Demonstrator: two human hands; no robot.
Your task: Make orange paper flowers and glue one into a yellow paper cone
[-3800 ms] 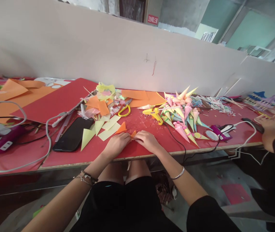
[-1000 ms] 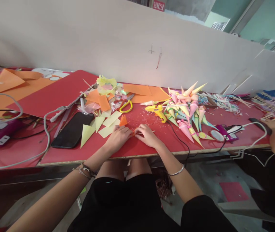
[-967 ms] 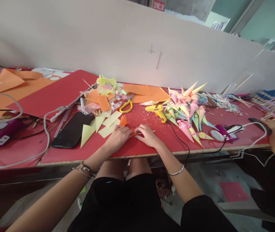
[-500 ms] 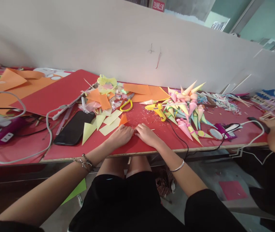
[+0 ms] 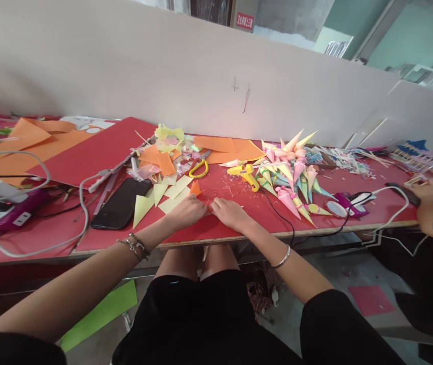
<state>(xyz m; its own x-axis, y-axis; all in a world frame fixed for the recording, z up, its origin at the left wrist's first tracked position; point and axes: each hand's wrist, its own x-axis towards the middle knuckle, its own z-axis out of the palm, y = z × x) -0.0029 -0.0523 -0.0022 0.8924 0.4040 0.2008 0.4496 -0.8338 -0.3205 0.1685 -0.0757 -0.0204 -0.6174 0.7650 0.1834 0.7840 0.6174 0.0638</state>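
My left hand (image 5: 188, 209) and my right hand (image 5: 228, 213) meet at the front of the red table, fingers curled and fingertips nearly touching. Whatever they pinch is hidden by the fingers; only a speck of orange-red shows between them. Just behind my left hand an orange piece of paper (image 5: 195, 188) points upward; I cannot tell whether it is held. Pale yellow paper pieces (image 5: 143, 209) lie to the left of it. Beyond them are scissors (image 5: 200, 169) with yellow handles. A yellow hot glue gun (image 5: 247, 175) lies behind my right hand.
Pastel paper cones (image 5: 292, 177) are heaped at the right, near a purple power strip (image 5: 353, 205). A black phone (image 5: 120, 204) and a red sheet (image 5: 95, 152) lie left. Cables cross the table edge. Another person's hand (image 5: 427, 197) touches a dark object far right.
My view has shifted slightly, so the table sits a little lower in it. Both hands stay together in nearly the same pose, with only small finger movement.
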